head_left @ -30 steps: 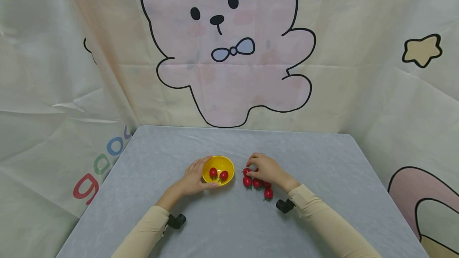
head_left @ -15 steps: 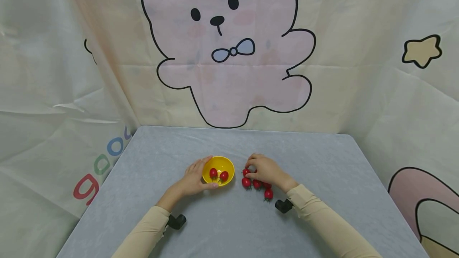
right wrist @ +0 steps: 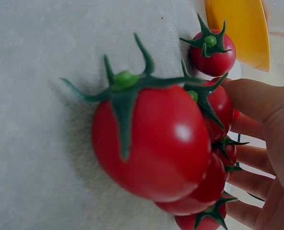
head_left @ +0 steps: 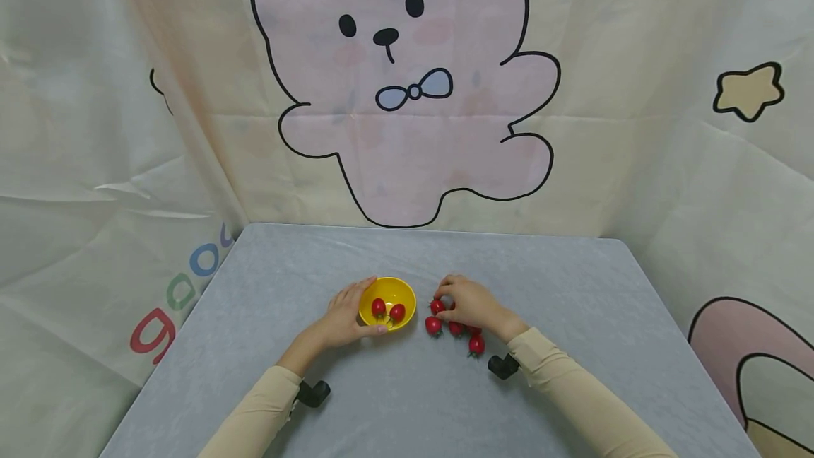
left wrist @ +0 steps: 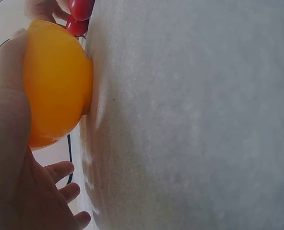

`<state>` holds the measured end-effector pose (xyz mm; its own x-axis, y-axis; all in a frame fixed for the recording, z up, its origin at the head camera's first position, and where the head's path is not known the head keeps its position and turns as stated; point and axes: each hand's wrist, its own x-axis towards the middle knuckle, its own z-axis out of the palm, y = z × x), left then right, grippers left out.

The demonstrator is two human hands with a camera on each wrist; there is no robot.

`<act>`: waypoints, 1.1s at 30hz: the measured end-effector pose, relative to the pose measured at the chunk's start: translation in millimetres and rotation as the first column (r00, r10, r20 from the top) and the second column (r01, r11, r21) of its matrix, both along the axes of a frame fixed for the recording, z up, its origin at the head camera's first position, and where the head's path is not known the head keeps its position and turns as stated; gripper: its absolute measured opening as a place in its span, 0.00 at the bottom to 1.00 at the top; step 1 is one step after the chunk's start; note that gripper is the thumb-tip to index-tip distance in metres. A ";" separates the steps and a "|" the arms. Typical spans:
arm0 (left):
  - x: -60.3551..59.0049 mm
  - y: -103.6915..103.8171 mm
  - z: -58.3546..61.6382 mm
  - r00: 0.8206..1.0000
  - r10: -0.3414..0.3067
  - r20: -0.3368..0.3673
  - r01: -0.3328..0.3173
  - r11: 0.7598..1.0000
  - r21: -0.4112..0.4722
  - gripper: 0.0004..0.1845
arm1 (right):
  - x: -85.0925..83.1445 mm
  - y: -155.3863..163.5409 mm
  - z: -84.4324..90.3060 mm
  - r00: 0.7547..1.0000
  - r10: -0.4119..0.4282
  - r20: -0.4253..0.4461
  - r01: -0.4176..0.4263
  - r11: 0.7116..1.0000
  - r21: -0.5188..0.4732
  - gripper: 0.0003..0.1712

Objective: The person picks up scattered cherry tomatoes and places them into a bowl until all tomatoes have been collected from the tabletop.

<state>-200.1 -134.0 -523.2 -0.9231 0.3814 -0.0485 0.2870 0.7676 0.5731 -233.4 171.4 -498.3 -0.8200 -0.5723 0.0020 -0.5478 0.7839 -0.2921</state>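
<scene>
Tomato (head_left: 434, 325) nudged bowlward; right hand (head_left: 470, 302) pinching one, left (head_left: 344, 318) gripping bowl (head_left: 387, 300).

- The left hand (head_left: 346, 316) is lying low with its palm turned inward, fingers curving up along one side of a rounded form and the thumb (left wrist: 7, 96) pressing along the near side, so the hand is cupping it.
- The left forearm (head_left: 254, 408) is reaching forward in a cream sleeve, a small black wrist camera (head_left: 314, 393) hanging beneath the wrist.
- The right hand (head_left: 467, 302) is hovering palm down, fingers (right wrist: 257, 98) curled and bunched toward the thumb, pinching at the fingertips.
- The right forearm (head_left: 585, 401) is angling in from the outer side, also sleeved in cream, another black camera (head_left: 504, 365) sitting under that wrist.
</scene>
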 end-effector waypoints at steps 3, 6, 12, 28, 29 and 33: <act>0.0 0.3 0.3 1.000 0.000 0.002 0.000 1.000 0.001 0.57 | -0.1 -0.1 -1.4 1.000 -0.002 0.001 0.002 1.000 0.008 0.21; 0.2 0.5 0.7 1.000 0.002 0.005 -0.002 1.000 -0.003 0.57 | -0.2 -0.3 -2.4 1.000 -0.004 0.002 0.004 1.000 0.008 0.21; -0.3 0.8 1.1 1.000 0.001 0.007 -0.001 1.000 -0.004 0.57 | 0.9 -0.4 -1.0 1.000 0.000 0.000 0.000 1.000 -0.007 0.21; -0.2 0.9 1.1 1.000 0.000 -0.013 0.000 1.000 0.007 0.56 | 0.4 -1.7 15.9 1.000 -0.029 0.003 0.029 0.999 -0.024 0.20; -0.1 0.8 1.3 1.000 -0.001 -0.009 0.001 1.000 0.007 0.56 | -0.1 -1.6 16.5 0.999 -0.032 -0.002 0.032 0.999 -0.019 0.20; 0.7 0.7 2.1 1.000 -0.003 -0.012 0.003 1.000 0.010 0.56 | -1.5 -1.2 17.3 0.999 -0.037 -0.004 0.037 0.999 -0.022 0.20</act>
